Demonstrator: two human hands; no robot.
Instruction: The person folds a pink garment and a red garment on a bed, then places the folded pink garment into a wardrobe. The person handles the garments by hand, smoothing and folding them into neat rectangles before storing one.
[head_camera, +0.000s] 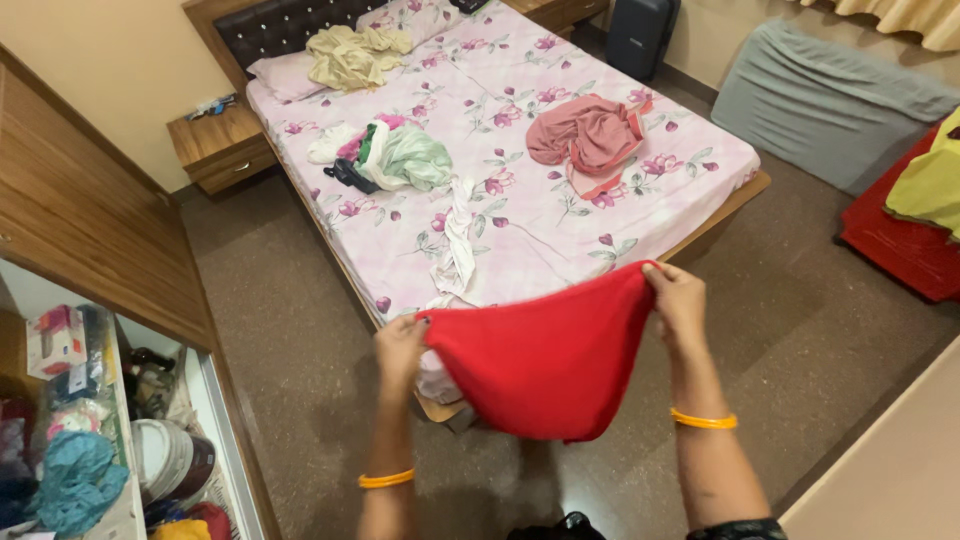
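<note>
Red cloth hanging spread between both hands, unfolded.
Left hand and right hand are pinching its top corners; several garments, perhaps four heaps, are lying unsorted on the bed.

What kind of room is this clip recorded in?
Most likely a home bedroom. A double bed with a floral sheet and padded headboard fills it, a wooden bedside table stands beside it, and loose clothes lie on the bed while both hands hold up a red cloth.
</note>
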